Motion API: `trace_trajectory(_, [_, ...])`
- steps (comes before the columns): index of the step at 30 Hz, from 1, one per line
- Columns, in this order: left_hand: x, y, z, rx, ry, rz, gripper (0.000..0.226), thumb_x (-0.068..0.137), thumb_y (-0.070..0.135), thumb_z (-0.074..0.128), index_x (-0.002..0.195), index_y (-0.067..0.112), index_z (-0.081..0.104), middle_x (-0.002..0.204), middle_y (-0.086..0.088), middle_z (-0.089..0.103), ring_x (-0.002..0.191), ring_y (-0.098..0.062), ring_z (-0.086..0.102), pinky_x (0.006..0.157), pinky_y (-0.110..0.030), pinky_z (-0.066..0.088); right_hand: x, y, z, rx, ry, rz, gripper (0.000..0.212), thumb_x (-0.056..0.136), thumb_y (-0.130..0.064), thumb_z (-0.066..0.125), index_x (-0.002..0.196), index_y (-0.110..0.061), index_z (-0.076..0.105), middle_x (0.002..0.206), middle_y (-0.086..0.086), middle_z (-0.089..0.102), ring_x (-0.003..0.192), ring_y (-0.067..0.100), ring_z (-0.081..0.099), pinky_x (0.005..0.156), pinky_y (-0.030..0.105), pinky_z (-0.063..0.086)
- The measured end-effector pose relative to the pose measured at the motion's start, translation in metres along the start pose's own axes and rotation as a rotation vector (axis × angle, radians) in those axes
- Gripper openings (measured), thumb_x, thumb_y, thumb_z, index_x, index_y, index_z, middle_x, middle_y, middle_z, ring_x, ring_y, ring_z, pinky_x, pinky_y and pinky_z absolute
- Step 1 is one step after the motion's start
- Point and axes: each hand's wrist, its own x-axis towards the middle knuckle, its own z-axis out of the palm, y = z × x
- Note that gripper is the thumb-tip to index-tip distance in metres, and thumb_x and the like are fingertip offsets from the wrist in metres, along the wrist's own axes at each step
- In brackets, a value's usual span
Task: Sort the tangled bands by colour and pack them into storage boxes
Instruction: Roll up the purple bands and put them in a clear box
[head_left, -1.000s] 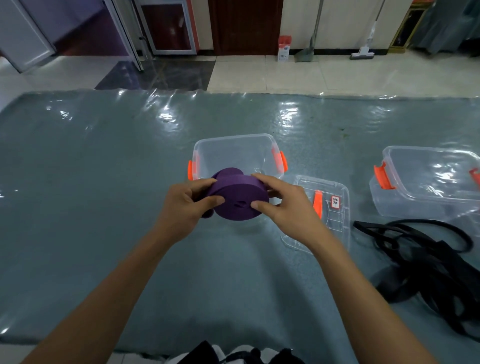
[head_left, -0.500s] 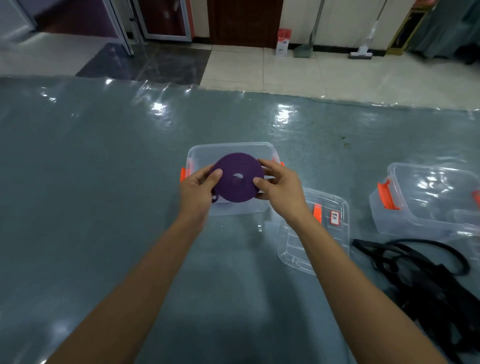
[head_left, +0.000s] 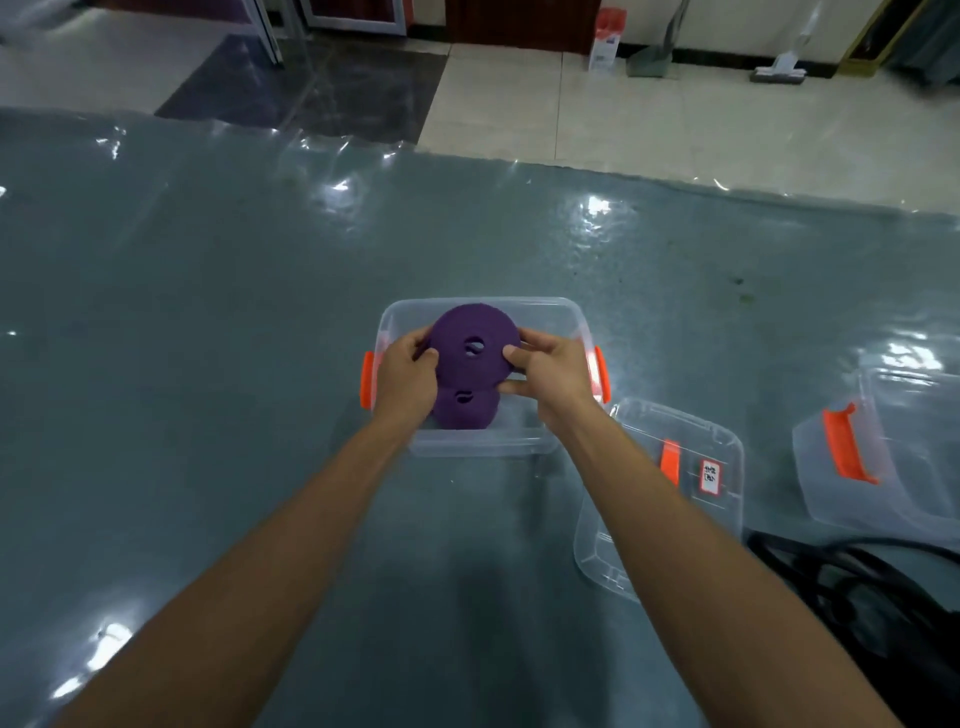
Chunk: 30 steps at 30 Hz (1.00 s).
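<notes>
A rolled purple band (head_left: 475, 345) lies flat like a disc inside the clear storage box (head_left: 550, 317) with orange latches. My left hand (head_left: 405, 379) grips its left edge and my right hand (head_left: 553, 376) grips its right edge. A second, smaller purple roll (head_left: 465, 408) sits in the box just under and in front of the big one. A tangle of black bands (head_left: 852, 577) lies on the table at the lower right, partly cut off by the frame.
The box's clear lid (head_left: 691, 467) with an orange handle and a small label lies right of the box. A second clear box (head_left: 883, 457) with an orange latch stands at the far right. The table (head_left: 208, 364) has a shiny grey-green cover; beyond it is tiled floor.
Both hands have carried the purple roll forward from in front of the box, turned it flat, and lowered it into the box. The smaller roll now shows beneath it.
</notes>
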Motion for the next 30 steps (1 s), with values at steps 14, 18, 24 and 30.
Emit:
trace_trajectory(14, [0.02, -0.01, -0.001, 0.505, -0.235, -0.049, 0.032, 0.088, 0.006, 0.047, 0.106, 0.013, 0.073, 0.093, -0.01, 0.074, 0.082, -0.027, 0.068, 0.07, -0.041, 0.055, 0.046, 0.022, 0.0, -0.186, -0.022, 0.138, 0.032, 0.092, 0.009, 0.058, 0.123, 0.004, 0.063, 0.104, 0.018, 0.072, 0.083, 0.032, 0.072, 0.052, 0.04, 0.061])
trace_trajectory(18, [0.026, -0.017, -0.001, 0.567, -0.24, -0.096, 0.023, 0.087, 0.007, 0.05, 0.096, 0.005, 0.07, 0.095, -0.017, 0.073, 0.086, -0.03, 0.069, 0.074, -0.043, 0.057, 0.058, 0.03, 0.01, -0.361, -0.052, 0.179, 0.032, 0.091, 0.005, 0.061, 0.123, 0.001, 0.063, 0.105, 0.019, 0.072, 0.082, 0.036, 0.074, 0.069, 0.052, 0.062])
trace_trajectory(24, [0.033, -0.028, 0.004, 0.743, -0.279, -0.063, 0.015, 0.086, 0.006, 0.054, 0.088, 0.001, 0.068, 0.09, -0.015, 0.065, 0.074, -0.028, 0.064, 0.061, -0.037, 0.053, 0.064, 0.038, 0.015, -0.536, -0.116, 0.196, 0.033, 0.09, -0.001, 0.067, 0.123, -0.003, 0.061, 0.099, 0.014, 0.071, 0.081, 0.038, 0.074, 0.072, 0.053, 0.061])
trace_trajectory(30, [0.034, -0.033, 0.009, 1.045, -0.377, 0.005, 0.022, 0.095, 0.021, 0.051, 0.093, 0.003, 0.062, 0.106, -0.014, 0.056, 0.075, -0.025, 0.059, 0.064, -0.034, 0.044, 0.069, 0.044, 0.019, -1.082, -0.153, -0.021, 0.025, 0.089, -0.02, 0.072, 0.111, -0.009, 0.069, 0.123, 0.016, 0.056, 0.101, 0.033, 0.061, 0.086, 0.038, 0.054])
